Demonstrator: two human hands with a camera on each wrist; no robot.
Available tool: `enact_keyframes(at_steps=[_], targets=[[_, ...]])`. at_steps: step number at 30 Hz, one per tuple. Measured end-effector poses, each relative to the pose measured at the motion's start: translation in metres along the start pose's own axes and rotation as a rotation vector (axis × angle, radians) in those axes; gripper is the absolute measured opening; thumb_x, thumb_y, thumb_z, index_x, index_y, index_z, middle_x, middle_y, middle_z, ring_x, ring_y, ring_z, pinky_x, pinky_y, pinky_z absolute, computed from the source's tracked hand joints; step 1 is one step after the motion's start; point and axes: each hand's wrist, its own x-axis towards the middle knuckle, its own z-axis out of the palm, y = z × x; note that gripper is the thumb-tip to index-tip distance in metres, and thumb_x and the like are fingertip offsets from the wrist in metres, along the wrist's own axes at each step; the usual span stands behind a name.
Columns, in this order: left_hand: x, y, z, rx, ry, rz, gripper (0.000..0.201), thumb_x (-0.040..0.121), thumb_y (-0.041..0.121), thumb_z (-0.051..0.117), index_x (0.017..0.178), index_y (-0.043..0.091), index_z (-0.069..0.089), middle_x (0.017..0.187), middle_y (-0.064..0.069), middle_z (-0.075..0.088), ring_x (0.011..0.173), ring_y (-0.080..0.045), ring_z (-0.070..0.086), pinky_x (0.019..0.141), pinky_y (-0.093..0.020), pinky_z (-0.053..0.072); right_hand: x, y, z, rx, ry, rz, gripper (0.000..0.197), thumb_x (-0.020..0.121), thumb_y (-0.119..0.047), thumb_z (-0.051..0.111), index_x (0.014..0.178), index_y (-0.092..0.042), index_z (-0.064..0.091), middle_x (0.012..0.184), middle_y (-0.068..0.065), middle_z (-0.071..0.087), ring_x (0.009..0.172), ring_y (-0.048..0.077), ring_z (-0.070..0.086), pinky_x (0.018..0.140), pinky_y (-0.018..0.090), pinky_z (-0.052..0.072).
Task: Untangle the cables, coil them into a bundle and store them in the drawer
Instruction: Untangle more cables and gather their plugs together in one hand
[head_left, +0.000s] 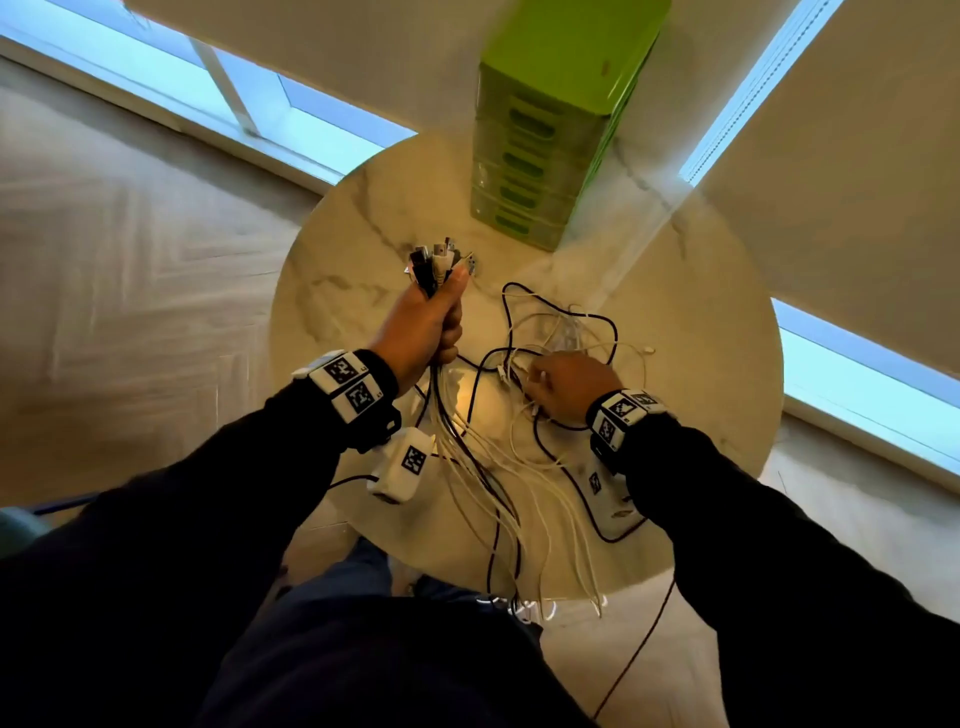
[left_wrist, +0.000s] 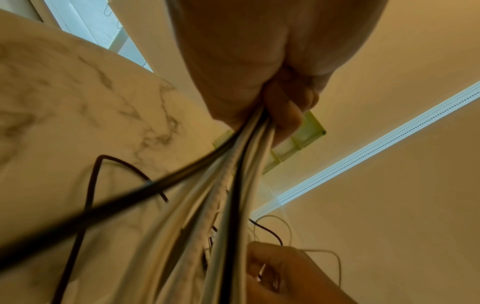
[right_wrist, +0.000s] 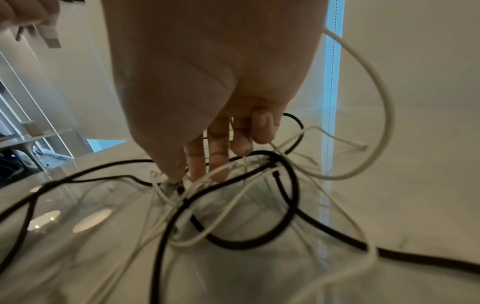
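Cables (head_left: 488, 467) in black and white lie partly gathered and partly tangled on the round marble-patterned tabletop (head_left: 332, 291). The left hand (head_left: 423, 327) is raised above the tabletop with its grip clenched around a bunch of them; their plug ends (head_left: 439, 260) stick up out of the top of the fist, and the strands run down from under the hand, across the near part of the tabletop and over its front edge. In the left wrist view the curled fingers (left_wrist: 285, 115) press the black and white strands against the palm.

To the right, the right hand (head_left: 566, 387) reaches down into the loose tangle (head_left: 561, 332) that still lies on the tabletop. In the right wrist view its fingers (right_wrist: 218, 156) point down among crossing black and white loops, touching thin white strands; whether they pinch one of them I cannot tell, as the tips are blurred and partly hidden by the wires. One white end (right_wrist: 361, 145) lies free to the right of the hand.

At the far side of the tabletop stands a green drawer unit (head_left: 540, 156) with its drawers closed, well apart from both hands. Both wrists wear bands with black-and-white marker squares over dark sleeves.
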Motion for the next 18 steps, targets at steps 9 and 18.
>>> enact_keyframes(at_steps=[9, 18], targets=[[0.006, -0.01, 0.001, 0.058, -0.025, -0.01, 0.036, 0.104, 0.044, 0.048, 0.075, 0.025, 0.035, 0.065, 0.001, 0.024, 0.051, -0.013, 0.021, 0.045, -0.023, 0.023, 0.005, -0.031, 0.007, 0.152, -0.052, -0.058, 0.018, 0.098, -0.026, 0.05, 0.089, -0.016, 0.061, 0.088, 0.002, 0.061, 0.091, 0.029, 0.061, 0.073, 0.034, 0.044], [0.013, -0.016, 0.007, -0.017, -0.072, -0.018, 0.028, 0.106, 0.029, 0.048, 0.081, 0.025, 0.036, 0.062, 0.007, 0.025, 0.051, -0.009, 0.021, 0.046, -0.023, 0.022, -0.02, -0.013, -0.074, 0.564, 0.602, 0.198, 0.016, 0.106, -0.025, 0.036, 0.105, -0.015, 0.048, 0.08, -0.004, 0.072, 0.068, 0.015, 0.062, 0.062, 0.021, 0.044]])
